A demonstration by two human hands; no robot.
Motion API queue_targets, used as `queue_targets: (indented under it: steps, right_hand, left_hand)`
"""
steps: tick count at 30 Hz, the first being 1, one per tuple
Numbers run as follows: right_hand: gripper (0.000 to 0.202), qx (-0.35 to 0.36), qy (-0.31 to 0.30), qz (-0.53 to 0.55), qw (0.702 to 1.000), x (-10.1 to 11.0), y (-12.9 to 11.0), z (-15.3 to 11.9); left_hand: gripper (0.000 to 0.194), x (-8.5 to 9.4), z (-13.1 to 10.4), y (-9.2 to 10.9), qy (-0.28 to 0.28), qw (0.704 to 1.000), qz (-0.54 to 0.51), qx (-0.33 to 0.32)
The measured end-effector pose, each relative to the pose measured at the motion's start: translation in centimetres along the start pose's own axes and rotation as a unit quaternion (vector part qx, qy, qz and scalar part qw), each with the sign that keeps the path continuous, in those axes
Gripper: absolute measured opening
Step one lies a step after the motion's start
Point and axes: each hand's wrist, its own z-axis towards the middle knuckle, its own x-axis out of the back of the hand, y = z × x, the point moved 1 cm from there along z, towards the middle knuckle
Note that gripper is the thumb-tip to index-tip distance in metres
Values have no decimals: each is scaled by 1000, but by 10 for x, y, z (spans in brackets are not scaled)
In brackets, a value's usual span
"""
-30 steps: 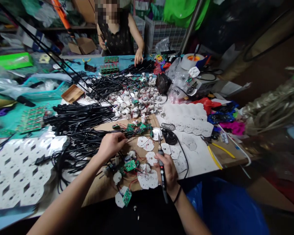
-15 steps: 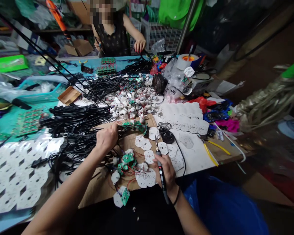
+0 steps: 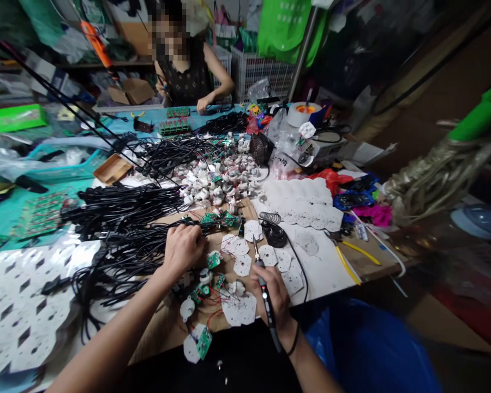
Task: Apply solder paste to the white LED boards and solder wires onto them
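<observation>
My right hand (image 3: 273,289) is closed around a soldering iron (image 3: 267,303), a slim dark pen shape with its metal tip pointing up and away from me. My left hand (image 3: 184,248) is curled, knuckles up, by the ends of the black cables (image 3: 135,204); what its fingers hold, if anything, is hidden. Just beyond it lie green circuit boards (image 3: 225,219) joined to cables. A small green board (image 3: 213,259) sits to its right. Nearer me are wired boards, white round parts and a white perforated plate (image 3: 239,308) with red wires.
A heap of white parts (image 3: 213,183) fills the middle. Right of it are perforated white sheets (image 3: 300,202), an iron stand coil (image 3: 270,217) and yellow-handled pliers (image 3: 352,256). A co-worker (image 3: 188,71) sits across the table. A blue bin bag (image 3: 368,344) stands at lower right.
My left hand has come slightly toward me, off the boards it was beside. The right hand keeps the soldering iron. The co-worker's hand has lowered to the table. The view has tilted a little.
</observation>
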Motion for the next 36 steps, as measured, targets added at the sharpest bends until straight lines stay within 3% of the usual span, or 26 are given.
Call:
queue_targets:
  steps: [5, 11, 18, 24, 31, 36]
  right_hand:
    - [34, 5, 5, 8, 1000, 1, -1, 1]
    - [33, 26, -11, -19, 999, 3, -4, 7]
    - [41, 45, -82, -50, 994, -9, -6, 18]
    - [42, 49, -84, -17, 995, -15, -4, 9]
    - [40, 45, -42, -8, 998, -10, -6, 9]
    - [37, 49, -29, -27, 998, -5, -10, 13]
  left_hand:
    - [28, 0, -3, 0, -48, 997, 0, -59]
    - [33, 18, -18, -14, -69, 974, -106, -189]
    - [30, 21, -33, -26, -82, 974, -114, -180]
    - [34, 32, -37, -22, -107, 961, -142, -212]
    - [34, 18, -39, -24, -97, 978, -128, -135]
    - [15, 16, -28, -19, -9, 995, -101, 2]
